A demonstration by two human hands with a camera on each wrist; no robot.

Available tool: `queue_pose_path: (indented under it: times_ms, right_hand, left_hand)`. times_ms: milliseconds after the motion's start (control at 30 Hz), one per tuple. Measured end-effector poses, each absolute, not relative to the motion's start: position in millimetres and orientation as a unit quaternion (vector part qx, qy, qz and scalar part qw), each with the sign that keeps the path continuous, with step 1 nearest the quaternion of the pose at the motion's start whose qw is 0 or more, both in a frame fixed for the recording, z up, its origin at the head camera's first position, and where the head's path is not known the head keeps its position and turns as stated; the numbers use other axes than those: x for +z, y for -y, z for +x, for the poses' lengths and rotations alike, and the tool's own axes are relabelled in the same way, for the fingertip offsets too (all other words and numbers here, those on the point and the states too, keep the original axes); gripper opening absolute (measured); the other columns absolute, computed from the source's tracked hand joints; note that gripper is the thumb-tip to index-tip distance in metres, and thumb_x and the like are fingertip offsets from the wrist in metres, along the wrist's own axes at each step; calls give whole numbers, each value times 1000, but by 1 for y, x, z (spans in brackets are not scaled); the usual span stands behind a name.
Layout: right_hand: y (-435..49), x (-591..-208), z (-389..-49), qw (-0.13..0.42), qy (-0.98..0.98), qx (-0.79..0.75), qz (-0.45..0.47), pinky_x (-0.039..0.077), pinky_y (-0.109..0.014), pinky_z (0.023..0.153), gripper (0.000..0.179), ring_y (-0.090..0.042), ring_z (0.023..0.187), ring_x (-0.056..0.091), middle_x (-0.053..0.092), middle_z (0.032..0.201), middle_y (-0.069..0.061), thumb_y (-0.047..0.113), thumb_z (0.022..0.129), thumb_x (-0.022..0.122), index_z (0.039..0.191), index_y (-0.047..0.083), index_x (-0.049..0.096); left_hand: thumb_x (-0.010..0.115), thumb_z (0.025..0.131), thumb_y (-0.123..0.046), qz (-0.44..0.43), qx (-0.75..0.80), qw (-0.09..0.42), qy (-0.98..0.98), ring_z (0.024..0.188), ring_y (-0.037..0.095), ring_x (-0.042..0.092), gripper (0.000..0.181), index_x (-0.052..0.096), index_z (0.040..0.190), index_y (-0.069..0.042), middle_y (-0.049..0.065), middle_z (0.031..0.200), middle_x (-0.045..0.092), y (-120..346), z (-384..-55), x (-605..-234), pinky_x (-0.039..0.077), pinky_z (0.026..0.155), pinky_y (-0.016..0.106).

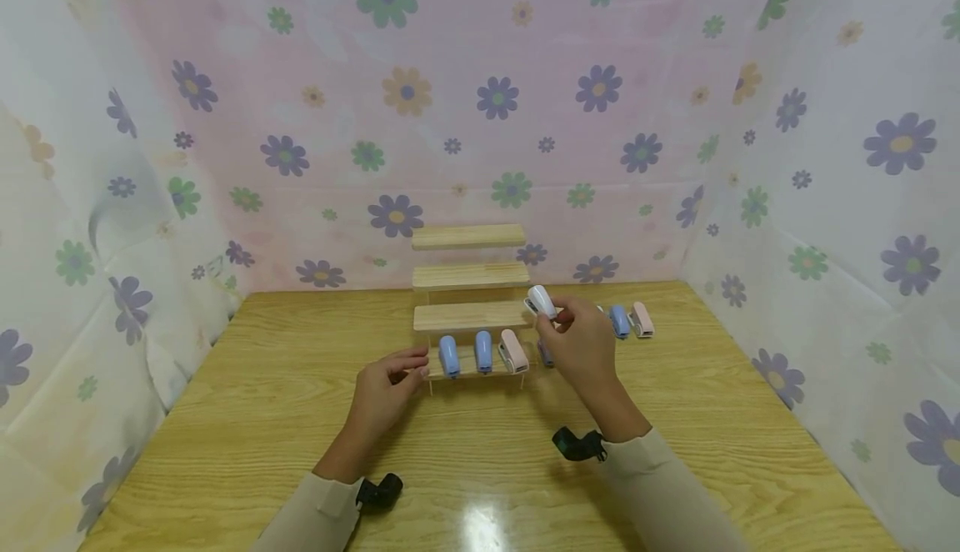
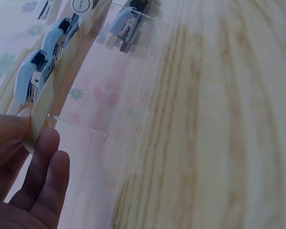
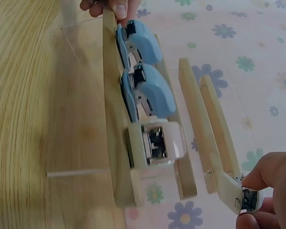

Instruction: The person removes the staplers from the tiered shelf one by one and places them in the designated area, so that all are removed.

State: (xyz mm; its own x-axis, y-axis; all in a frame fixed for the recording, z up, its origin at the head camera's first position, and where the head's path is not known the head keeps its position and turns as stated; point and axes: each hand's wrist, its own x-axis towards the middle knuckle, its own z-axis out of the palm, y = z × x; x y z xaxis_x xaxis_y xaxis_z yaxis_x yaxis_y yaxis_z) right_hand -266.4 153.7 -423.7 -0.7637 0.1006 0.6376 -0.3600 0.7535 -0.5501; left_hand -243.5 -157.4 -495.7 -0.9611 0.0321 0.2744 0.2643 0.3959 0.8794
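Note:
A small white stapler (image 1: 541, 301) is pinched between the thumb and fingers of my right hand (image 1: 583, 343), raised at the right end of a tiered wooden display rack (image 1: 472, 315). My left hand (image 1: 384, 389) grips the left end of the rack's lowest shelf (image 2: 38, 117), thumb on one face and fingertips on the other. Along that shelf stand two blue staplers (image 1: 448, 355) and a pink stapler (image 1: 513, 351). In the right wrist view the held white stapler (image 3: 231, 193) is beside the higher shelves (image 3: 200, 114).
Behind my right hand, more staplers lie on the wooden table (image 1: 285, 352), among them a blue one (image 1: 618, 321) and a pink one (image 1: 641, 319). Another blue stapler (image 1: 545, 353) is partly hidden beside the rack. Flowered cloth (image 1: 465, 118) encloses the back and sides.

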Motion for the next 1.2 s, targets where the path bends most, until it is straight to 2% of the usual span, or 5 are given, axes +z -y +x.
queue_pose_path:
  times_ms: [233, 400, 567, 833, 1200]
  right_hand:
    - [-175, -429, -265, 328, 883, 333, 42, 52, -35, 52, 29, -21, 67, 67, 70, 81, -8, 25, 91, 78, 111, 5, 77]
    - [-189, -434, -267, 326, 884, 334, 30, 52, -34, 52, 30, -23, 69, 68, 71, 83, -9, 26, 93, 75, 113, 4, 77]
    - [-204, -437, -270, 332, 884, 329, 20, 52, -34, 52, 28, -22, 66, 68, 71, 78, -8, 25, 91, 77, 109, 3, 78]
    - [-223, -447, -277, 337, 886, 319, -6, 48, -33, 52, 23, -21, 61, 67, 72, 73, -7, 22, 89, 77, 102, 3, 80]
    - [-242, -464, -278, 292, 909, 294, -47, 46, -34, 55, 30, -21, 61, 64, 73, 75, -8, 28, 88, 76, 102, 2, 78]
  left_hand:
    - [77, 96, -20, -92, -547, 107, 825, 120, 21, 68, 19, 81, 112, -12, -2, 130, 72, 158, -244, -495, 56, 82, 19]
    - [77, 95, -16, -99, -543, 115, 826, 119, 23, 68, 20, 81, 113, -9, -1, 131, 72, 159, -244, -496, 55, 84, 19]
    - [77, 95, -15, -101, -547, 114, 823, 121, 23, 68, 21, 80, 114, -6, -1, 131, 72, 159, -245, -496, 55, 86, 18]
    - [77, 95, -17, -99, -545, 111, 825, 124, 23, 67, 20, 81, 114, -10, -2, 132, 72, 158, -243, -498, 55, 88, 19]
    - [78, 95, -15, -109, -540, 128, 825, 118, 24, 70, 19, 81, 112, -9, 0, 130, 73, 158, -245, -499, 57, 83, 19]
